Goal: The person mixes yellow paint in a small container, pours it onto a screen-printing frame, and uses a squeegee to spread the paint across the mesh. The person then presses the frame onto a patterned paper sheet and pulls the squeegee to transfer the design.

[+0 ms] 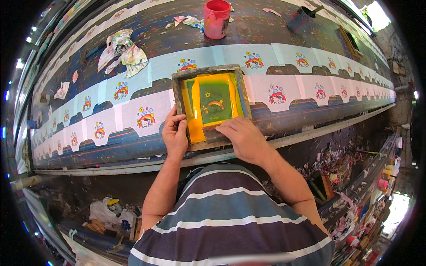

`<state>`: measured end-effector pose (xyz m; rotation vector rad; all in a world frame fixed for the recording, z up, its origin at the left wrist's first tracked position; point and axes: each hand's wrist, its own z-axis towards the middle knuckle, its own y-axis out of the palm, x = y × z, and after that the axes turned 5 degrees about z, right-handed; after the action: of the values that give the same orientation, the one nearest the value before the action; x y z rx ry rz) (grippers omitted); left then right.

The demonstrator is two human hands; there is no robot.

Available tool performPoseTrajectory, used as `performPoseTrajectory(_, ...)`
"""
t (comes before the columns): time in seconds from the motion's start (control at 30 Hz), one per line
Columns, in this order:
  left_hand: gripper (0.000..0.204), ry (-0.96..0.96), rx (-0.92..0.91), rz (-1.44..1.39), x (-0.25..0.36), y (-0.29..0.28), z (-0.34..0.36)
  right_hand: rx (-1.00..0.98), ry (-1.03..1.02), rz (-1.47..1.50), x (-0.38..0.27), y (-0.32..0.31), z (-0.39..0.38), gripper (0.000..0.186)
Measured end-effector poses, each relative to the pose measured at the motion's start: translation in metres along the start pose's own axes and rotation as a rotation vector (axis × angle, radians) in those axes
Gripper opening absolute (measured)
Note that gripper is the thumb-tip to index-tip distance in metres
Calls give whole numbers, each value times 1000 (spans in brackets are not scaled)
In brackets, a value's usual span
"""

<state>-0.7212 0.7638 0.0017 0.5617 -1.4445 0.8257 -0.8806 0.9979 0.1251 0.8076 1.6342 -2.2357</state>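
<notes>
A wooden-framed printing screen (pixel 178 91) lies over a row of printed fabric pieces. Thick yellow ink (pixel 196 104) coats its mesh along the left, far and right sides, around a greenish window with a small rainbow motif. My left hand (pixel 175 135) grips the frame's near left side, thumb on top. At the near end of the screen, my right hand (pixel 243 136) is closed, its fingers pinching a dark brown strip that looks like a squeegee (pixel 214 134), edged with yellow ink. White pieces (pixel 155 126) with colourful rainbow prints lie on both sides of the frame.
Light blue printed pieces (pixel 162 82) form a second row behind. Farther back on the long, stained table (pixel 173 35) stand a red paint pot (pixel 217 21) and a dark bucket (pixel 301 20). Crumpled stained rags (pixel 126 53) lie left. A metal rail (pixel 128 169) edges the table's near side.
</notes>
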Motion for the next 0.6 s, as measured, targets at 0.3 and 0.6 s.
performPoseTrajectory(0.3,27,-154,-71,-31,10,-8,18,120,-83,-109,30,24,25,46)
performPoseTrajectory(0.6,27,-194,-83,-37,15,-7,23,177,-19,-94,83,1,122,45)
